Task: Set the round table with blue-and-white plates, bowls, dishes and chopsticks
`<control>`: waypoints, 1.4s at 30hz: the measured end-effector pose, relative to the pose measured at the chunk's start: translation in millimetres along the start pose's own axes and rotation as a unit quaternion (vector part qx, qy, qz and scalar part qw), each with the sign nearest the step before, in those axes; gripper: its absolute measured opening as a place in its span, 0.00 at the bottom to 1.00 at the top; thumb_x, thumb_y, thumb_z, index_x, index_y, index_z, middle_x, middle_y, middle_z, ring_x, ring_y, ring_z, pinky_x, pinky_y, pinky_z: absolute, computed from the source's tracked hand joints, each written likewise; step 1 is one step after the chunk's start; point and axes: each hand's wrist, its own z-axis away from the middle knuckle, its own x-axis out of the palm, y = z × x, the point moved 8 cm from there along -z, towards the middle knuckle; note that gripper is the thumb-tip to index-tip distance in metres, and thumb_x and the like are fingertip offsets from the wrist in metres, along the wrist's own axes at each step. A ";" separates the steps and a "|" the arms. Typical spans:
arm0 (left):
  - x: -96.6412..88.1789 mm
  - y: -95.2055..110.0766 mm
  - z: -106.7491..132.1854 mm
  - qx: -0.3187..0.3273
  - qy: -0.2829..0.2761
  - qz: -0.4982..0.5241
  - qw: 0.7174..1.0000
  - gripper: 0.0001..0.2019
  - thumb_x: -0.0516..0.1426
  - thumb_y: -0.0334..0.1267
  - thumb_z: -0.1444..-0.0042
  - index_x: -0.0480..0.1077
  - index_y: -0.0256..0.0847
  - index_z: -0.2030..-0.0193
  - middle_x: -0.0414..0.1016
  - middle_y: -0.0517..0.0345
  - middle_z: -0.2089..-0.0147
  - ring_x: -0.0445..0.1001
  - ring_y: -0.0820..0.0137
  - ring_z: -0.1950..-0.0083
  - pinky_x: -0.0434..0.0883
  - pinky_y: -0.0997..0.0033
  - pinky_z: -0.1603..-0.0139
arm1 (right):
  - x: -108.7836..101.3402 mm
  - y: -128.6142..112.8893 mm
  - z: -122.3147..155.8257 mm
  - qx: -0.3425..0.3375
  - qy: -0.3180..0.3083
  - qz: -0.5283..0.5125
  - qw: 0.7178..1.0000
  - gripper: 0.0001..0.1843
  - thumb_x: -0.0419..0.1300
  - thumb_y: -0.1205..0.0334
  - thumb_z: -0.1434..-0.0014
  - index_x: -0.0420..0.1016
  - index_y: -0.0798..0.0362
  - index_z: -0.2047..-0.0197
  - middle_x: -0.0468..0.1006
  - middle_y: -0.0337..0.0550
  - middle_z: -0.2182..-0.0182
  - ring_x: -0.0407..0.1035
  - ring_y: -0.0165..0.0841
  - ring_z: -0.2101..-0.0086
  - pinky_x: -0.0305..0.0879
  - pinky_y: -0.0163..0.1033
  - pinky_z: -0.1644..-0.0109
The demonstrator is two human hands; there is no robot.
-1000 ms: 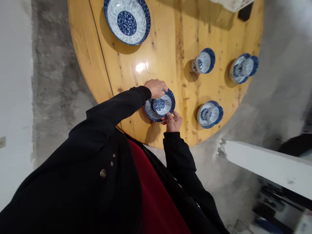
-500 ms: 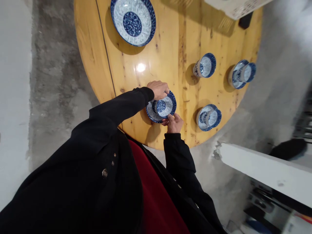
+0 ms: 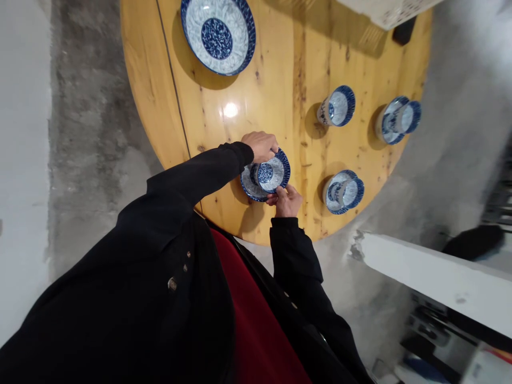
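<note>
A small blue-and-white bowl (image 3: 276,176) sits in or just above a wider blue-and-white dish (image 3: 250,188) near the table's front edge; whether the two touch cannot be made out. My left hand (image 3: 261,146) is closed on the far rim of the bowl, its fingers curled and partly hidden. On the near rim, my right hand (image 3: 287,201) pinches the same bowl between thumb and fingers. The bowl is tilted slightly to the right in view, and its patterned round centre shows.
On the round wooden table (image 3: 272,106) stand a large patterned bowl (image 3: 217,38), a tall cup (image 3: 339,106), and two bowls with cups in them, one right (image 3: 392,133), one nearer (image 3: 334,200). A white perforated basket (image 3: 390,13) and a black object (image 3: 404,32) are at the far edge.
Almost nothing differs. Both hands keep their hold on the bowl, and the view has shifted very slightly.
</note>
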 end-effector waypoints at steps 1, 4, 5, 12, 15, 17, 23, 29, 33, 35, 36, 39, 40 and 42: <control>-0.1 0.3 0.4 0.000 0.000 -0.004 1.000 0.18 0.56 0.38 0.46 0.80 0.49 0.50 0.80 0.56 0.49 0.75 0.57 0.47 0.68 0.60 0.49 | 0.1 -0.1 -0.1 0.001 -0.001 -0.002 1.000 0.06 0.56 0.62 0.50 0.67 0.53 0.67 0.71 0.31 0.87 0.65 0.29 0.89 0.59 0.30 0.86; -0.2 0.5 0.9 0.000 0.000 -0.010 1.000 0.18 0.55 0.39 0.45 0.80 0.48 0.50 0.80 0.55 0.48 0.75 0.57 0.47 0.69 0.60 0.50 | 0.2 -0.3 0.0 0.002 -0.002 -0.003 1.000 0.05 0.56 0.62 0.50 0.66 0.52 0.68 0.71 0.31 0.87 0.64 0.28 0.89 0.58 0.30 0.86; -0.1 0.2 0.7 -0.001 0.001 -0.010 1.000 0.18 0.56 0.39 0.45 0.79 0.48 0.50 0.80 0.55 0.48 0.75 0.57 0.47 0.69 0.61 0.50 | 0.1 -0.4 0.1 0.003 -0.001 -0.003 1.000 0.04 0.56 0.62 0.50 0.66 0.52 0.68 0.71 0.31 0.87 0.64 0.28 0.89 0.59 0.29 0.86; 0.1 -1.6 0.3 -0.004 0.004 0.003 1.000 0.18 0.56 0.39 0.45 0.79 0.47 0.48 0.79 0.54 0.47 0.75 0.58 0.47 0.68 0.59 0.48 | 1.5 0.5 2.2 0.011 0.007 0.000 1.000 0.07 0.57 0.60 0.50 0.67 0.52 0.67 0.72 0.32 0.87 0.64 0.29 0.88 0.59 0.30 0.85; 0.2 -2.1 0.6 -0.006 0.003 0.006 1.000 0.17 0.56 0.39 0.45 0.80 0.47 0.50 0.80 0.55 0.49 0.75 0.59 0.49 0.68 0.60 0.49 | 2.2 1.8 3.1 0.013 0.007 0.006 1.000 0.08 0.57 0.60 0.49 0.68 0.53 0.65 0.72 0.33 0.86 0.65 0.29 0.88 0.60 0.31 0.84; -0.3 -2.2 1.4 -0.008 -0.002 0.002 1.000 0.17 0.56 0.40 0.45 0.80 0.48 0.51 0.80 0.56 0.50 0.75 0.59 0.49 0.68 0.61 0.50 | 2.8 2.8 3.0 0.015 0.005 0.010 1.000 0.10 0.57 0.58 0.49 0.68 0.54 0.64 0.72 0.33 0.86 0.65 0.30 0.87 0.60 0.31 0.84; -19.8 0.8 16.0 -0.016 0.005 -0.029 0.999 0.19 0.52 0.47 0.40 0.78 0.45 0.50 0.80 0.52 0.51 0.75 0.60 0.52 0.67 0.63 0.53 | -6.9 2.1 2.0 0.022 0.038 -0.015 0.999 0.22 0.59 0.48 0.47 0.70 0.58 0.57 0.72 0.34 0.86 0.65 0.30 0.88 0.58 0.32 0.84; -50.9 -11.7 50.8 -0.027 0.053 -0.020 0.998 0.20 0.48 0.47 0.36 0.76 0.44 0.49 0.81 0.53 0.57 0.76 0.63 0.57 0.66 0.67 0.57 | -22.0 1.9 7.2 0.050 0.081 -0.077 0.992 0.31 0.62 0.45 0.50 0.70 0.62 0.52 0.74 0.36 0.85 0.66 0.29 0.87 0.58 0.30 0.83; -54.1 -21.2 71.5 -0.036 0.049 0.012 0.998 0.20 0.48 0.47 0.36 0.76 0.43 0.49 0.81 0.54 0.60 0.77 0.64 0.61 0.67 0.69 0.61 | -34.8 -4.3 5.3 0.059 0.113 -0.099 0.987 0.26 0.61 0.49 0.50 0.71 0.61 0.55 0.73 0.36 0.85 0.65 0.28 0.87 0.59 0.30 0.83; -51.8 -20.1 78.8 -0.033 0.041 0.028 0.998 0.20 0.48 0.47 0.37 0.76 0.44 0.49 0.81 0.55 0.62 0.77 0.65 0.61 0.67 0.70 0.61 | -43.5 -13.5 -1.2 0.049 0.128 -0.103 0.985 0.21 0.61 0.52 0.49 0.71 0.60 0.57 0.73 0.36 0.85 0.65 0.28 0.87 0.59 0.30 0.83; -50.7 -18.7 81.5 -0.032 0.038 0.035 0.998 0.20 0.48 0.47 0.37 0.76 0.44 0.49 0.81 0.56 0.62 0.77 0.65 0.62 0.67 0.70 0.61 | -47.7 -19.3 -6.7 0.042 0.133 -0.103 0.985 0.19 0.61 0.54 0.49 0.71 0.59 0.58 0.73 0.36 0.85 0.65 0.28 0.87 0.59 0.29 0.83; -49.1 -14.8 86.8 -0.030 0.038 0.052 0.997 0.20 0.48 0.48 0.37 0.76 0.44 0.49 0.80 0.57 0.64 0.76 0.66 0.63 0.66 0.71 0.62 | -58.2 -39.3 -32.6 0.028 0.131 -0.099 0.986 0.13 0.61 0.57 0.47 0.71 0.58 0.61 0.74 0.36 0.84 0.65 0.27 0.87 0.58 0.29 0.84; -49.4 -14.1 88.2 -0.031 0.042 0.058 0.997 0.20 0.48 0.48 0.37 0.76 0.44 0.49 0.80 0.57 0.65 0.76 0.67 0.63 0.66 0.71 0.62 | -61.1 -45.6 -44.4 0.029 0.129 -0.096 0.987 0.11 0.61 0.59 0.46 0.71 0.58 0.62 0.74 0.36 0.84 0.65 0.27 0.87 0.58 0.28 0.84; -51.2 -14.2 91.4 -0.037 0.056 0.073 0.995 0.20 0.48 0.48 0.37 0.77 0.44 0.50 0.80 0.58 0.65 0.76 0.68 0.64 0.66 0.72 0.62 | -66.8 -55.6 -71.3 0.044 0.132 -0.091 0.986 0.07 0.60 0.62 0.45 0.71 0.57 0.65 0.74 0.36 0.84 0.65 0.26 0.87 0.58 0.28 0.84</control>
